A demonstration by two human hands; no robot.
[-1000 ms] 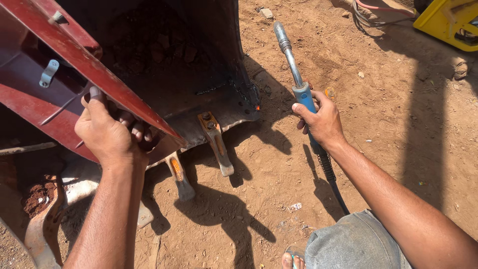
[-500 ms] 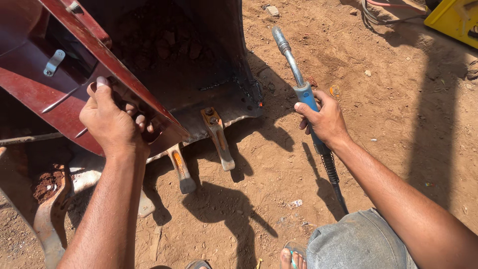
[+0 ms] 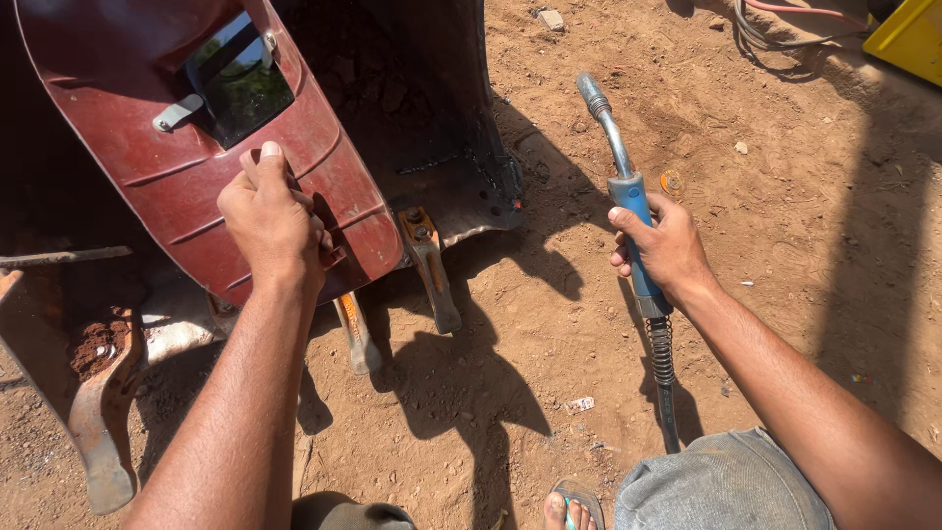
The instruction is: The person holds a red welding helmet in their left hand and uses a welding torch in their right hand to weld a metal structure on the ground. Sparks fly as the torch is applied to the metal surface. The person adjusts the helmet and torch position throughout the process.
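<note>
My left hand (image 3: 273, 218) grips the handle on the back of a dark red hand-held welding shield (image 3: 157, 128) with a dark viewing window, held up at the upper left. My right hand (image 3: 665, 245) is closed around the blue handle of a welding torch (image 3: 628, 196), its bent metal nozzle pointing up and away over the dirt. The torch's cable with a spring sleeve (image 3: 663, 363) runs back toward my knee. Behind the shield stands a dark excavator bucket (image 3: 432, 147) with worn teeth (image 3: 430, 270) resting on the ground.
Red-brown dirt ground (image 3: 765, 245) all around. A rusty curved metal part (image 3: 93, 393) lies at the lower left. Cables (image 3: 785, 25) and a yellow machine (image 3: 908, 39) sit at the top right. My knee in grey shorts (image 3: 721, 486) and a sandalled foot (image 3: 569, 505) are at the bottom.
My left hand has raised and turned the red shield, so its inner face and window now show. The right hand with the torch has stayed almost in place.
</note>
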